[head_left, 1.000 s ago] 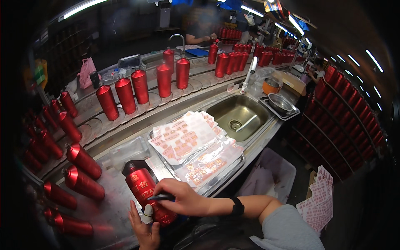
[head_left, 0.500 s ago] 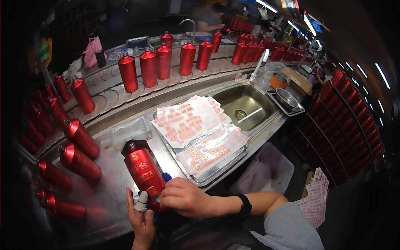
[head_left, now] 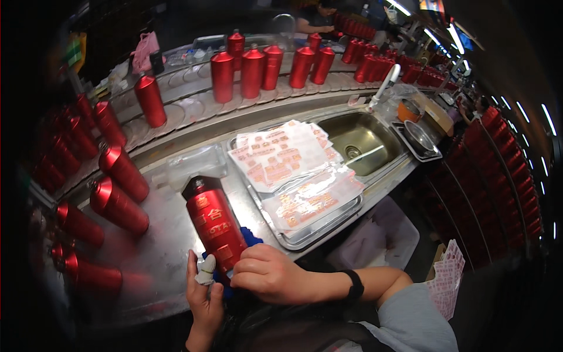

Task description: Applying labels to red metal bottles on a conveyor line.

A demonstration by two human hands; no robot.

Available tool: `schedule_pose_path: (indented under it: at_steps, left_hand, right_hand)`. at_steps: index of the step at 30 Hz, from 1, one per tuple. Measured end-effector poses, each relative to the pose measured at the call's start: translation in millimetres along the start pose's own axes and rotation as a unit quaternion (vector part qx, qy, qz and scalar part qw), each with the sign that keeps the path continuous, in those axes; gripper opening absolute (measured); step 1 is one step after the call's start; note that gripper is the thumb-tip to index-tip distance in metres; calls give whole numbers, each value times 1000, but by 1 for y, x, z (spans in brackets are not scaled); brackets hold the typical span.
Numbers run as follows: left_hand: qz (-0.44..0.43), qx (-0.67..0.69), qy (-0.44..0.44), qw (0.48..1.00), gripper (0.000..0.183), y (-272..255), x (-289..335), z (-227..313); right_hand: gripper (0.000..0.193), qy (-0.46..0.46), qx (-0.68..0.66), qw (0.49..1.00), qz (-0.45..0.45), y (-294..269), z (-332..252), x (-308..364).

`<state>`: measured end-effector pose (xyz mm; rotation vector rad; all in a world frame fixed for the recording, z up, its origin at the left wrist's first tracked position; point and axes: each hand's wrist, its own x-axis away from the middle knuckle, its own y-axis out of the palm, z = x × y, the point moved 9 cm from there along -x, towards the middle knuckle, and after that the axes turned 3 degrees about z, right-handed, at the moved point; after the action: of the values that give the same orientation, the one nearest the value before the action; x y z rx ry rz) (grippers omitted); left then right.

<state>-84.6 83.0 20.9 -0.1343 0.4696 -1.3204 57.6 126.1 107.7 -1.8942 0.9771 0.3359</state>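
Observation:
A red bottle [head_left: 217, 226] with gold characters on its front lies tilted on blue cloth [head_left: 251, 237] at the front edge of the steel counter, its neck pointing away from me. Beside its base is my left hand [head_left: 205, 302], fingers apart, one finger wrapped in a white cover [head_left: 205, 270]. My right hand [head_left: 267, 273] is closed at the bottle's lower right side, fingertips pressed together. A small pale bit shows at those fingertips, too small to name. Sheets of red and gold decals [head_left: 281, 154] lie on a metal tray [head_left: 293, 242] right of the bottle.
A sink [head_left: 368, 144] with a white tap [head_left: 384, 87] lies beyond the tray. Several red bottles [head_left: 119, 205] stand on the counter's left; others [head_left: 251, 73] ride a curved conveyor behind. A plastic bin [head_left: 381, 234] sits below the counter; racked bottles [head_left: 481, 182] fill the right. Another person [head_left: 314, 20] works far back.
My view has shifted, so the counter sits further right and higher in the picture. Conveyor bottles have moved rightward. My hands keep nearly the same pose at the bottle's base.

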Motion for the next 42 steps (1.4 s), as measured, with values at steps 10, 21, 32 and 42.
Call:
schedule_pose_path:
  at_steps: [10, 21, 32, 42]
  left_hand:
    - [-3, 4, -9, 1000, 50, -9, -3, -1]
    - [-23, -10, -3, 1000, 51, -18, 1, 5]
    - [-71, -138, 64, 986, 49, -4, -28, 29]
    - [-103, -297, 163, 935, 36, 7, -29, 57]
  right_hand:
    - [32, -8, 78, 997, 4, 1, -12, -26]
    - [33, -14, 0, 1000, 4, -2, -9, -12]
    - [24, 512, -211, 825, 108, -20, 101, 71]
    - [23, 509, -335, 781, 137, -14, 94, 64]
